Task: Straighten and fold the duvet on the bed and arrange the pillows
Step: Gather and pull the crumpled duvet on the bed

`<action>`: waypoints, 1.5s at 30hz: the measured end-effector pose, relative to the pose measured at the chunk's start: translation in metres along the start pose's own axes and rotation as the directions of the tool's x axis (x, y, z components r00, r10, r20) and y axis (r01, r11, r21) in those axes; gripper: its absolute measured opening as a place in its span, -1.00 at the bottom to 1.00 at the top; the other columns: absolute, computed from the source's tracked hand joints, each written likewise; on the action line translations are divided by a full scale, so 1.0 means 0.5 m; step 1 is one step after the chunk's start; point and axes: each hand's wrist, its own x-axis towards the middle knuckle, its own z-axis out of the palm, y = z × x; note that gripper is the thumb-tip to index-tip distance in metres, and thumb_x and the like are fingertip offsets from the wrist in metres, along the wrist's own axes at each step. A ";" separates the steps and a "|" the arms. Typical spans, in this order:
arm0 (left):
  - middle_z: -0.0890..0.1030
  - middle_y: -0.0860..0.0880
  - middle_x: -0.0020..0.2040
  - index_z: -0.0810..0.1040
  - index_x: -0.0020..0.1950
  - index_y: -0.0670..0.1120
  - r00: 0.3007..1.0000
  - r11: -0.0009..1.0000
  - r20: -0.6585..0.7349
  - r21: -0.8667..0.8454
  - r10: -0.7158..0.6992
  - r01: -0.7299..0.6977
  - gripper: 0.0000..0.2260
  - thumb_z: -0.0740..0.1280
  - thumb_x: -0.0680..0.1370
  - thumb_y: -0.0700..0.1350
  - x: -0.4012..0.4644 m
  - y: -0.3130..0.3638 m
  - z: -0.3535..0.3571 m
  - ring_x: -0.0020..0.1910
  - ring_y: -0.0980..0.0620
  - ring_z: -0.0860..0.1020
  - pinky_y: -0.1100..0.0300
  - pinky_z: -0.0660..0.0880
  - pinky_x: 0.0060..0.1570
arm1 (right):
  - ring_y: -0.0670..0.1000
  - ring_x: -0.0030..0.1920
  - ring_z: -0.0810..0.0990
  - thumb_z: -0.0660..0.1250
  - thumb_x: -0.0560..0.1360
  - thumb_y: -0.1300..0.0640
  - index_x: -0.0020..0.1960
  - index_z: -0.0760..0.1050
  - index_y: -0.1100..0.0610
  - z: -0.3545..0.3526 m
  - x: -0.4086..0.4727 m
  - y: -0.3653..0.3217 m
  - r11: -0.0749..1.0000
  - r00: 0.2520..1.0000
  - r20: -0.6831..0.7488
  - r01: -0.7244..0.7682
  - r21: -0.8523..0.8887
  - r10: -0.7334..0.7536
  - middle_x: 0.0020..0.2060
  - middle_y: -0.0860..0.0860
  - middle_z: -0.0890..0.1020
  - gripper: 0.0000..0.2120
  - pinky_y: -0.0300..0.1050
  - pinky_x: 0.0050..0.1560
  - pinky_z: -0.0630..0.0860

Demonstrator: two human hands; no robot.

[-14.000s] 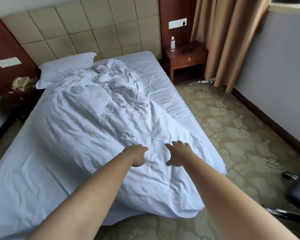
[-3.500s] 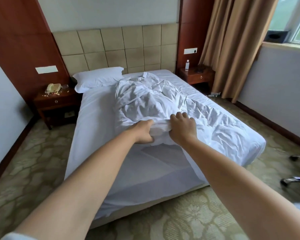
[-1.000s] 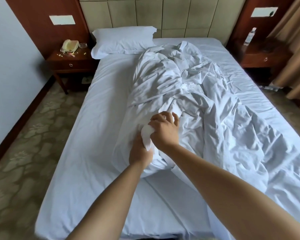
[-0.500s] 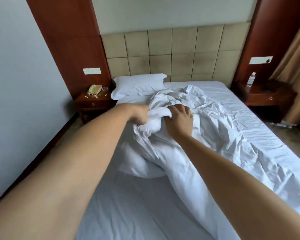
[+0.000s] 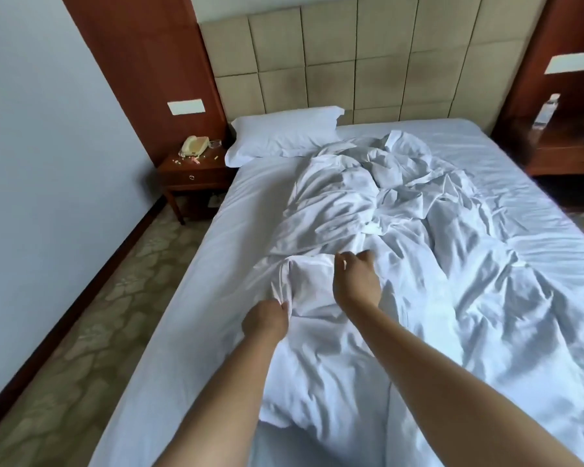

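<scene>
A crumpled white duvet [image 5: 402,237] lies bunched along the middle and right of the bed [image 5: 196,298]. My left hand [image 5: 267,319] grips a fold of the duvet at its near left edge. My right hand [image 5: 354,279] hovers just beside a raised bulge of duvet, its fingers loosely curled and holding nothing. One white pillow [image 5: 284,134] lies flat at the head of the bed on the left side, against the padded headboard [image 5: 351,59].
A wooden nightstand [image 5: 193,176] with a beige telephone [image 5: 193,146] stands left of the bed. Another nightstand [image 5: 567,153] with a water bottle [image 5: 548,109] is at the right. Patterned carpet [image 5: 91,332] runs between the bed and the left wall.
Both hands have come down from the lifted bundle near the head of the bed to the near left edge. My right hand has let go of the duvet; my left still grips it.
</scene>
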 end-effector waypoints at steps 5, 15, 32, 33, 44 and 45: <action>0.42 -0.10 0.31 0.26 0.43 -0.01 0.987 0.990 0.070 0.003 0.143 -0.143 -0.51 0.27 0.52 -0.02 0.045 -0.058 0.051 0.33 -0.13 0.40 0.04 0.43 0.21 | 0.17 0.37 0.30 0.23 0.55 0.04 0.44 0.25 0.02 0.109 -0.013 0.042 0.894 0.857 0.349 0.436 -0.101 -0.379 0.44 0.06 0.17 -0.53 0.02 0.25 0.40; 0.39 -0.04 0.35 0.31 0.37 -0.08 0.999 0.995 0.008 0.096 0.031 -0.031 -0.32 0.48 0.36 0.12 0.067 -0.183 0.080 0.32 -0.05 0.40 0.07 0.45 0.18 | 0.15 0.23 0.55 0.29 0.28 0.18 0.24 0.57 0.02 0.244 -0.010 0.009 0.202 0.404 0.526 0.894 -0.399 -0.748 0.32 0.04 0.51 -0.48 0.01 0.19 0.50; 0.42 -0.09 0.35 0.23 0.46 -0.07 0.999 0.861 -0.048 -0.508 -0.012 -0.014 -0.16 0.46 0.27 0.14 0.055 -0.278 0.056 0.29 -0.06 0.45 0.10 0.43 0.23 | 0.08 -0.69 0.24 0.52 -0.16 0.21 -0.43 0.41 0.11 0.336 -0.123 -0.197 0.705 0.744 0.050 0.651 -0.280 -0.667 -0.69 -0.02 0.38 -0.62 -0.28 -0.46 0.13; 0.37 -0.11 0.39 0.19 0.49 -0.09 0.994 0.814 -0.096 -0.581 -0.050 -0.015 -0.21 0.48 0.34 -0.01 0.045 -0.270 0.052 0.33 -0.09 0.41 0.13 0.38 0.25 | 0.10 -0.68 0.25 0.50 -0.13 0.23 -0.43 0.38 0.12 0.318 -0.124 -0.221 0.743 0.759 -0.016 0.632 -0.221 -0.651 -0.68 -0.02 0.36 -0.63 -0.26 -0.42 0.11; 0.52 -0.10 0.28 0.38 0.38 -0.07 0.961 0.955 -0.101 -0.129 0.256 -0.268 -0.62 0.22 0.55 -0.14 -0.032 -0.200 -0.161 0.24 -0.17 0.49 0.10 0.42 0.17 | 0.30 -0.27 0.53 0.27 0.27 0.16 -0.16 0.43 0.21 0.109 -0.067 -0.235 0.897 0.856 -0.271 0.430 -0.097 -0.440 -0.26 0.18 0.62 -0.83 -0.03 -0.18 0.28; 0.53 -0.10 0.26 0.40 0.34 -0.05 0.954 0.959 -0.131 -0.052 0.271 -0.280 -0.65 0.23 0.55 -0.13 -0.043 -0.202 -0.197 0.22 -0.17 0.51 0.11 0.42 0.14 | 0.30 -0.22 0.54 0.31 0.32 0.17 -0.14 0.43 0.19 0.089 -0.065 -0.234 0.911 0.868 -0.279 0.393 -0.123 -0.411 -0.22 0.18 0.63 -0.85 -0.01 -0.13 0.30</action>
